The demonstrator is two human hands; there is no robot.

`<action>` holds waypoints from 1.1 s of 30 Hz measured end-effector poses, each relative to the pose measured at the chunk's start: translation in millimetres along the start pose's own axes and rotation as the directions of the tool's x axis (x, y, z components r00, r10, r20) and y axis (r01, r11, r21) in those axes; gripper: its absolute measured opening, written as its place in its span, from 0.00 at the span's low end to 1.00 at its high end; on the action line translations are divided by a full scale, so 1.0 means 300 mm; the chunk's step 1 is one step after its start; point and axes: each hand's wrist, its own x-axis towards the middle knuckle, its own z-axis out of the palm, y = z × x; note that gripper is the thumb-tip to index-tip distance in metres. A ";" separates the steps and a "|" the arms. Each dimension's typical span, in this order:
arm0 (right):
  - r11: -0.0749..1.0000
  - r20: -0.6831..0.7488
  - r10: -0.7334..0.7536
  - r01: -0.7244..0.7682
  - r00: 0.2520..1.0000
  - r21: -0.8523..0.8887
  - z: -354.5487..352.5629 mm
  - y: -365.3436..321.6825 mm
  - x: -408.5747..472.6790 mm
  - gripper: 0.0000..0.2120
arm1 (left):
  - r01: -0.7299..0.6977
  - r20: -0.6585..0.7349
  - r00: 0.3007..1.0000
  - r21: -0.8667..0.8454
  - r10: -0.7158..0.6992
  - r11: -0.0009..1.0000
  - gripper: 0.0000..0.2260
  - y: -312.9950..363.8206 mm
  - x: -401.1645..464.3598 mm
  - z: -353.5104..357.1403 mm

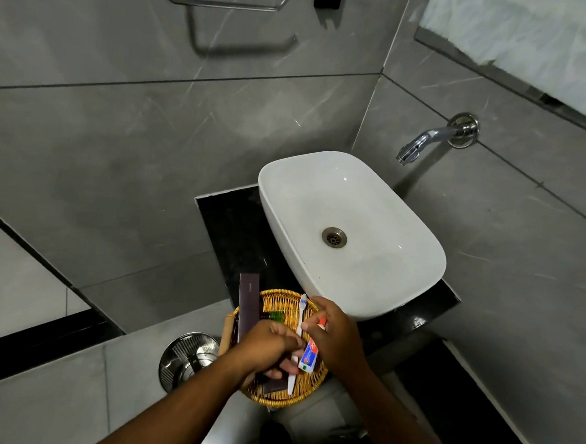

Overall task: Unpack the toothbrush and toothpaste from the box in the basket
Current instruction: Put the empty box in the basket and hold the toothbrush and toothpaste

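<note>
The toothbrush (300, 320) and the toothpaste (310, 355) are both out in the open above the basket (281, 301). We hold the toothbrush roughly upright, bristles at the far end, its white handle running down between the two hands to a lower end that shows near the basket's front rim. The toothpaste tube lies alongside it, red cap toward the sink (352, 232). Our right hand (338, 334) pinches the cap end of the tube with fingers closed on it, probably to draw it clear. Our left hand (270, 349) is curled shut over the toothbrush handle and a dark box (272, 385), whose lower corner peeks out beneath the hand; we cannot tell whether the fingers grip the box, the handle, or both. We judge that working over the basket lets anything dropped fall back in.

A second, long dark box marked "Comb" (248, 308) leans across the basket's left rim, and a small green item (276, 316) lies on the weave beside it. The basket sits on a dark counter (236, 232), touching or just beside the white sink. A steel bin lid (187, 356) stands below on the left, a tap (427, 140) juts from the wall. Nothing blocks the hands, though the leaning box crowds the left side.
</note>
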 end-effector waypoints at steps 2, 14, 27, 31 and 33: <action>1.000 -0.029 0.012 -0.011 1.000 0.025 0.008 0.012 -0.005 0.18 | 0.052 0.088 0.995 0.015 -0.053 0.999 0.05 -0.005 -0.025 -0.006; 0.974 0.079 0.205 -0.211 0.976 0.085 0.012 0.043 -0.019 0.12 | 0.070 -0.027 0.997 0.086 -0.068 0.994 0.05 -0.055 -0.026 0.020; 0.954 -0.044 0.212 -0.217 0.976 -0.206 0.060 0.050 -0.009 0.08 | -0.023 -0.162 0.984 0.266 0.069 0.964 0.09 -0.042 0.008 -0.013; 0.919 -0.039 0.169 -0.172 0.985 -0.356 0.109 0.026 -0.024 0.05 | -0.064 -0.221 0.969 0.217 0.113 0.974 0.07 -0.051 0.011 -0.038; 0.889 -0.022 0.174 -0.166 0.985 -0.427 0.129 0.023 -0.022 0.07 | -0.078 -0.228 0.966 0.200 0.124 0.977 0.06 -0.049 0.007 -0.043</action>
